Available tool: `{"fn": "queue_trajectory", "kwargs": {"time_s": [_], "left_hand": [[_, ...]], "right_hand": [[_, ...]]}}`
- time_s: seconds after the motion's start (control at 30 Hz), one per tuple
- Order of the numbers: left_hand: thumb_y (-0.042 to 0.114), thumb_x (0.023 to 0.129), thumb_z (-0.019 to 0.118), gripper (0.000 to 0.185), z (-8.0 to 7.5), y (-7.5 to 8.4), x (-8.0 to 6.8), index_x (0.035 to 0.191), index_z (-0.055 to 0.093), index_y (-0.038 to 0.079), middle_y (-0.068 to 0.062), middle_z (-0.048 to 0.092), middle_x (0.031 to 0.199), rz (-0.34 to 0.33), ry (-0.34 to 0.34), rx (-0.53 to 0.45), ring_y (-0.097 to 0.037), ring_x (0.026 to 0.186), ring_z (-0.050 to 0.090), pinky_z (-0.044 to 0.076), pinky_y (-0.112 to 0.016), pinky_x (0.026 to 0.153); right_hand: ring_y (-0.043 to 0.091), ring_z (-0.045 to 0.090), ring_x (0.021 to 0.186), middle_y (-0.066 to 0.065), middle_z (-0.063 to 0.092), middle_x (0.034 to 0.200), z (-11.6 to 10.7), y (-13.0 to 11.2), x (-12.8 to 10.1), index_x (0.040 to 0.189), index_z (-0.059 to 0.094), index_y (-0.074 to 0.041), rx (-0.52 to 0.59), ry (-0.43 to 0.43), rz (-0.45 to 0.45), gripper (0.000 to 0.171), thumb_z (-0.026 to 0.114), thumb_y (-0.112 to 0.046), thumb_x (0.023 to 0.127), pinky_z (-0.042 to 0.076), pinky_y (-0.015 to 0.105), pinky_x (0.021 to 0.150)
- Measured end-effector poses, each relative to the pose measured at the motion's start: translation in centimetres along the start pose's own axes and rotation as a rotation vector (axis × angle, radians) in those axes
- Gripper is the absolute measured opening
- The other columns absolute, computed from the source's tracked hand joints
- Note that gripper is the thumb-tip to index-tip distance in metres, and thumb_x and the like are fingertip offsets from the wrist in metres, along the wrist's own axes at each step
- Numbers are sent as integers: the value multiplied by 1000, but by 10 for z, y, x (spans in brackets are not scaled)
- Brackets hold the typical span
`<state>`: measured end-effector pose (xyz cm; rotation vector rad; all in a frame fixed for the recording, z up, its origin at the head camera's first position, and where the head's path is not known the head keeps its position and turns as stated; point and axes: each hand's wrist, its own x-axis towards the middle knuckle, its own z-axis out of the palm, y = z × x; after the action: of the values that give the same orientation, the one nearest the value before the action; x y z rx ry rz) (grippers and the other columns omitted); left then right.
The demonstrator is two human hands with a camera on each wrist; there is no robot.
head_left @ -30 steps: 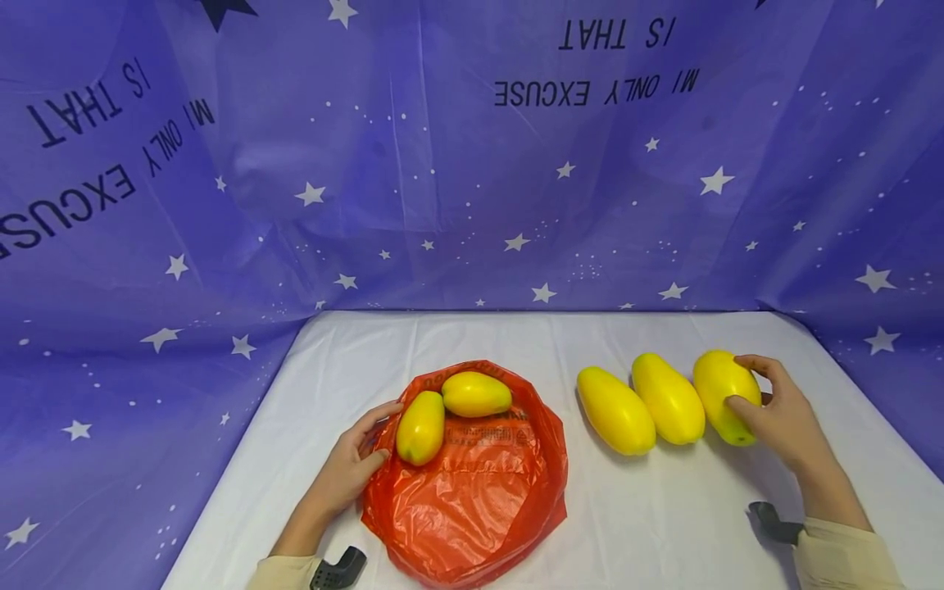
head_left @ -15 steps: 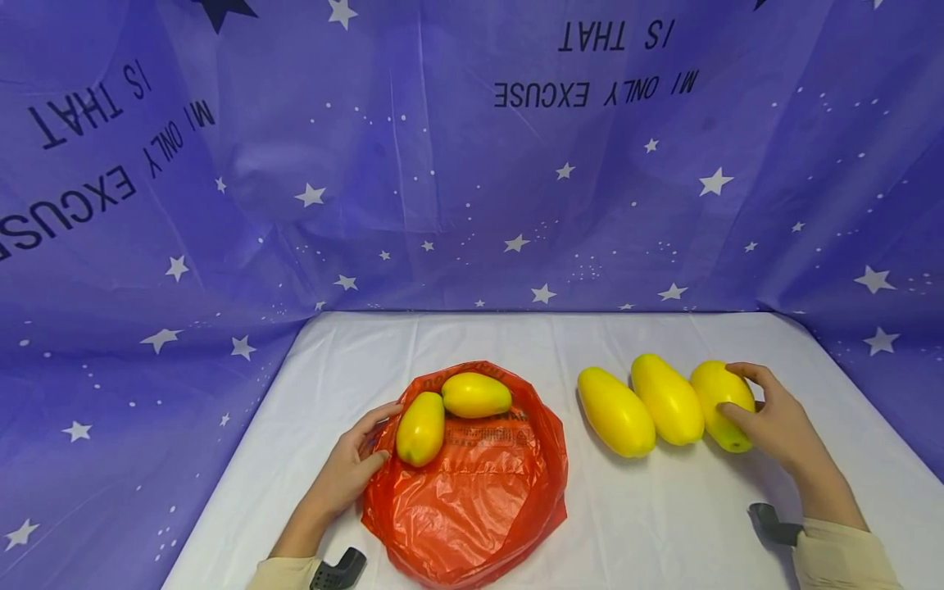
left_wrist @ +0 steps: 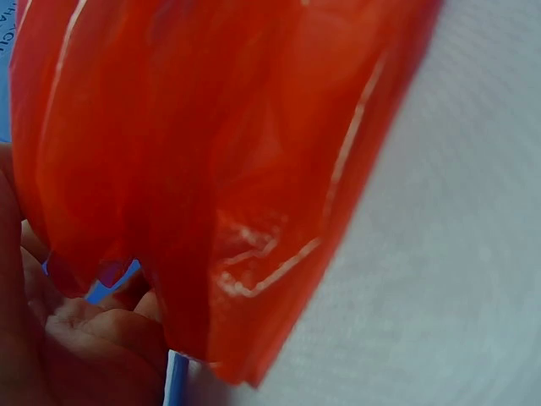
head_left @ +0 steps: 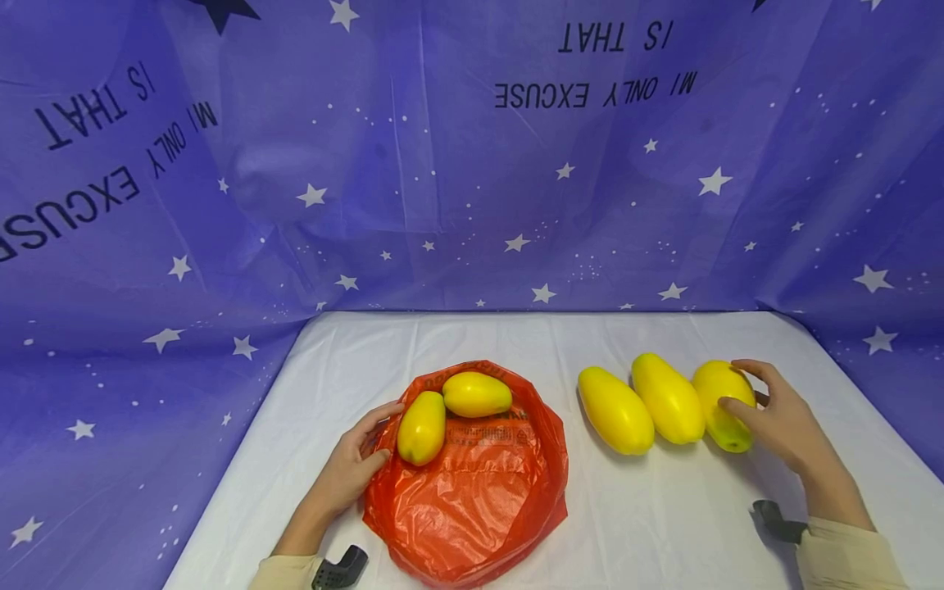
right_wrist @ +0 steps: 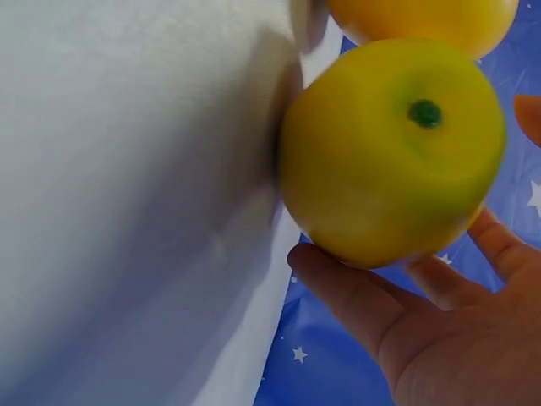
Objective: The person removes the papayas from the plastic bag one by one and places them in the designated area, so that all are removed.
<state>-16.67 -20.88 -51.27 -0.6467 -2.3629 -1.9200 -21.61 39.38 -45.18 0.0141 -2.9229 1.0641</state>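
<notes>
On the left of the table, a red plastic bag [head_left: 472, 508] lies with its mouth spread wide. Two smooth yellow papayas [head_left: 420, 428] rest inside it, toward the back left. My left hand [head_left: 356, 463] holds the bag's left rim; in the left wrist view, red plastic [left_wrist: 228, 169] covers its fingertips. To the right, three more yellow papayas [head_left: 615, 411] lie side by side on the table. My right hand [head_left: 783, 418] is at the rightmost papaya [head_left: 723, 401]. In the right wrist view, its fingers [right_wrist: 355, 296] touch that fruit's side while the thumb stands apart.
A white cloth covers the table [head_left: 634, 516]. Purple sheeting [head_left: 472, 188] with stars and lettering rises along the back and both sides. Dark devices [head_left: 341, 568] are strapped on both wrists.
The rightmost papaya has come slightly toward me and left, beside the middle one, and now lies still. My right hand moved with it, then shifted slightly right. The left hand keeps its place.
</notes>
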Motion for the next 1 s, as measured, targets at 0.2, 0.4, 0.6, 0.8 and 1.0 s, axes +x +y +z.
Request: {"fn": "queue_trajectory", "kwargs": {"time_s": [0.2, 0.4, 0.6, 0.8, 1.0], "left_hand": [[-19, 82, 45, 66, 1, 1, 0, 143, 45, 6, -13, 39, 150, -11, 6, -8, -32, 138, 34, 29, -19, 108], [-17, 83, 46, 66, 0, 3, 0, 144, 44, 8, -9, 40, 150, -21, 2, -5, -26, 138, 35, 29, -19, 109], [-18, 83, 45, 65, 0, 1, 0, 143, 45, 7, -11, 40, 149, -5, 0, -8, -30, 138, 36, 29, -19, 109], [-18, 83, 45, 65, 0, 3, 0, 143, 45, 7, -11, 40, 149, -7, 1, -15, -31, 137, 36, 29, -19, 108], [-18, 83, 45, 65, 0, 2, 0, 143, 45, 7, -11, 40, 149, -6, 1, -13, -32, 137, 36, 29, -19, 108]], "right_hand": [[63, 34, 123, 32, 13, 155, -7, -7, -1, 154, 19, -8, 6, 10, 8, 80, 60, -42, 94, 36, 75, 85], [61, 32, 126, 28, 9, 157, -13, -14, -5, 155, 17, -11, 17, 31, 5, 80, 60, -41, 94, 37, 74, 85], [55, 30, 132, 20, 13, 159, -19, -31, -12, 155, 22, -12, 63, 95, -66, 76, 63, -34, 94, 35, 57, 101], [45, 33, 135, 12, 30, 154, -19, -61, -20, 151, 32, -13, 98, 207, -198, 71, 68, -17, 90, 28, 2, 94], [25, 37, 137, 7, 39, 149, -12, -87, -25, 149, 38, -16, 97, 233, -337, 75, 72, -3, 83, 30, 1, 94]]}}
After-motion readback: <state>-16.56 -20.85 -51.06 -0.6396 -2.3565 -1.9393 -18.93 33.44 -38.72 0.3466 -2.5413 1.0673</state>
